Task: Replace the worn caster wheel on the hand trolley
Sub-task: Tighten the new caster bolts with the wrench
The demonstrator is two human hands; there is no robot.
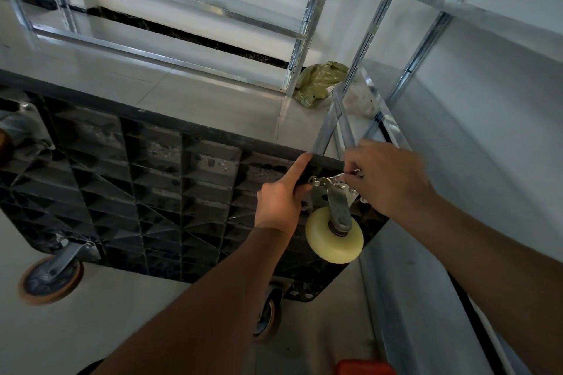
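Observation:
The hand trolley stands on its edge with its black ribbed underside facing me. A cream caster wheel in a metal bracket sits at the underside's upper right corner. My left hand grips the trolley's edge beside the bracket, index finger stretched along the rim. My right hand holds a small silver wrench whose head sits on a bolt at the caster's mounting plate. Two brown-tyred casters are at the lower left and the bottom middle.
Metal shelving frames stand behind and to the right. A green plastic bag lies on the tiled floor by the shelf leg. A red object shows at the bottom edge. The trolley's folded handle bars reach up past its rim.

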